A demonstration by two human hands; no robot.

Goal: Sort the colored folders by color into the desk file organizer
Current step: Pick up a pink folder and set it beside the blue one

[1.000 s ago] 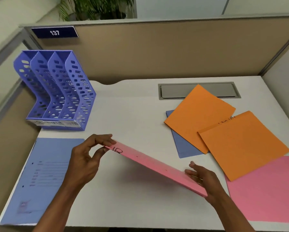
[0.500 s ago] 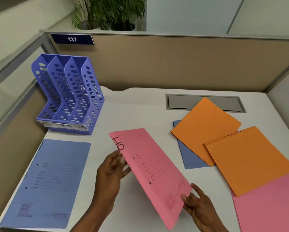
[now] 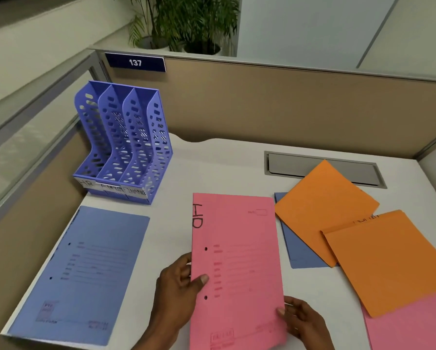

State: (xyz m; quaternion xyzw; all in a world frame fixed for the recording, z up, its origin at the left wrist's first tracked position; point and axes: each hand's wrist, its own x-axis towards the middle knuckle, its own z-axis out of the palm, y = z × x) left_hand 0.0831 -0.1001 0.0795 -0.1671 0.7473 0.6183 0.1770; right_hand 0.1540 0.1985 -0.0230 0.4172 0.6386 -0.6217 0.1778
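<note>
I hold a pink folder (image 3: 239, 261) marked "HR" upright in front of me, its face toward the camera. My left hand (image 3: 179, 286) grips its left edge with the thumb on the front. My right hand (image 3: 302, 322) holds its lower right edge. The purple file organizer (image 3: 126, 145) with three slots stands at the desk's back left; its labelled front faces me. A blue folder (image 3: 85, 271) lies flat at the left. Two orange folders (image 3: 323, 210) (image 3: 398, 263) overlap at the right, over another blue folder (image 3: 302, 253). A second pink folder (image 3: 414, 324) lies at the bottom right.
The white desk (image 3: 212, 170) is enclosed by tan partition walls (image 3: 287, 104) at the back and sides. A grey cable hatch (image 3: 323, 168) is set into the desk at the back right. Potted plants stand behind the partition.
The pink folder has been turned from edge-on and tilted to upright with its front facing me. Both hands shifted along its edges. The camera view has risen and swung slightly left.
</note>
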